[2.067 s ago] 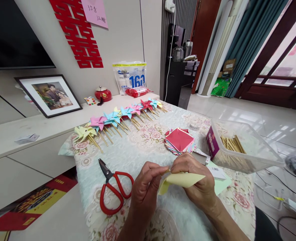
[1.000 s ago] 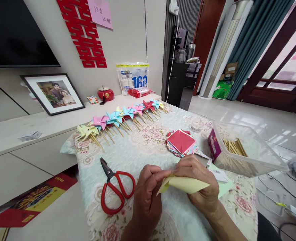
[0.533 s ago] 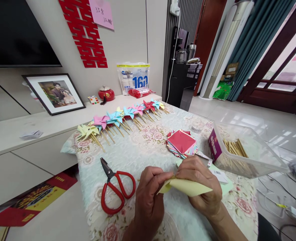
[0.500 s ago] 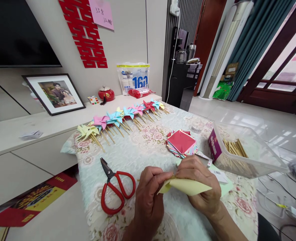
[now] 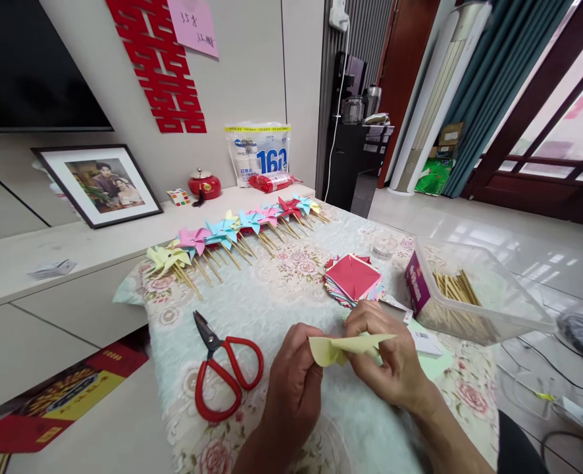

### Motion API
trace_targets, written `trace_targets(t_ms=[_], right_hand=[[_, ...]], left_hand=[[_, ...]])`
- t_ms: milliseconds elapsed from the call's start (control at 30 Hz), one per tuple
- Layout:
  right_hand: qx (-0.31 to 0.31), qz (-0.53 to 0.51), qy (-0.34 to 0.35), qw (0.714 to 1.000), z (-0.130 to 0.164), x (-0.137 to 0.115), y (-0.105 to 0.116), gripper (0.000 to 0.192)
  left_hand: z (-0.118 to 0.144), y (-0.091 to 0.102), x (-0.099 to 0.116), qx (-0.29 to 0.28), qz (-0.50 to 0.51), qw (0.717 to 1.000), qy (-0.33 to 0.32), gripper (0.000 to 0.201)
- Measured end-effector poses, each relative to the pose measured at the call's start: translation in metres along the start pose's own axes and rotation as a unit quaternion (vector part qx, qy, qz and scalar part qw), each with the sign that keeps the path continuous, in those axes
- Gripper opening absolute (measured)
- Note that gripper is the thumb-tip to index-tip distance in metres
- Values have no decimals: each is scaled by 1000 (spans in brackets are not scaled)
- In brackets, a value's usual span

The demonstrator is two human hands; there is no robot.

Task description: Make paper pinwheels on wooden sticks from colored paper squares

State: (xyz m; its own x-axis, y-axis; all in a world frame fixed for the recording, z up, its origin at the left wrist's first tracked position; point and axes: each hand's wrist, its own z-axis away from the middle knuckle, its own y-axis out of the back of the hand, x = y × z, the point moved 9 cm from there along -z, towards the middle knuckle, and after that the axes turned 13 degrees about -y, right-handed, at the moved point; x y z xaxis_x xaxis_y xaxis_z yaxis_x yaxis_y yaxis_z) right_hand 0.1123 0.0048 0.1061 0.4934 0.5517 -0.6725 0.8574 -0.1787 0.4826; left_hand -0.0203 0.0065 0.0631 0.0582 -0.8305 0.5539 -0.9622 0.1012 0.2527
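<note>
Pale yellow paper (image 5: 343, 347) up between both hands, just above the near part of the cloth-covered worktop (image 5: 252, 293). Main change is there: half a second ago the paper lay as a tapering fold beneath the right fingers, its point running out to the right, with the fingertips of both hands meeting over its top edge. Now it is turned nearly edge-on – a thin upper line, a rounded lobe dipping on the left – and it sits in front of the fingertips, partly covering them. Left hand (image 5: 294, 392) curled narrow at the paper's left end, holding it; the exact fingertip contact is hidden. Right hand (image 5: 385, 352) has changed its grip: thumb and fingers now close on the paper from below, where before they were laid across the top. Around them all looks as it did. Red-handled scissors (image 5: 213, 345) lie flat, blades pointing away, beside the left hand and apart from it. Stack of colored paper squares (image 5: 353, 276), a red one on top, just beyond the right hand. Clear plastic box (image 5: 501, 324) farther right, thin sticks (image 5: 453, 288) lying in it. Along the far edge – a row of paper pinwheels (image 5: 221, 232), in the same places as before.
</note>
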Motion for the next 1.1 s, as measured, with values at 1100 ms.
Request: trace_targets(t_ms=[1100], right_hand=[[46,53,-31,997,0,35,-4,33]], left_hand=[[48,-30,-67,170,294,827,449,20]])
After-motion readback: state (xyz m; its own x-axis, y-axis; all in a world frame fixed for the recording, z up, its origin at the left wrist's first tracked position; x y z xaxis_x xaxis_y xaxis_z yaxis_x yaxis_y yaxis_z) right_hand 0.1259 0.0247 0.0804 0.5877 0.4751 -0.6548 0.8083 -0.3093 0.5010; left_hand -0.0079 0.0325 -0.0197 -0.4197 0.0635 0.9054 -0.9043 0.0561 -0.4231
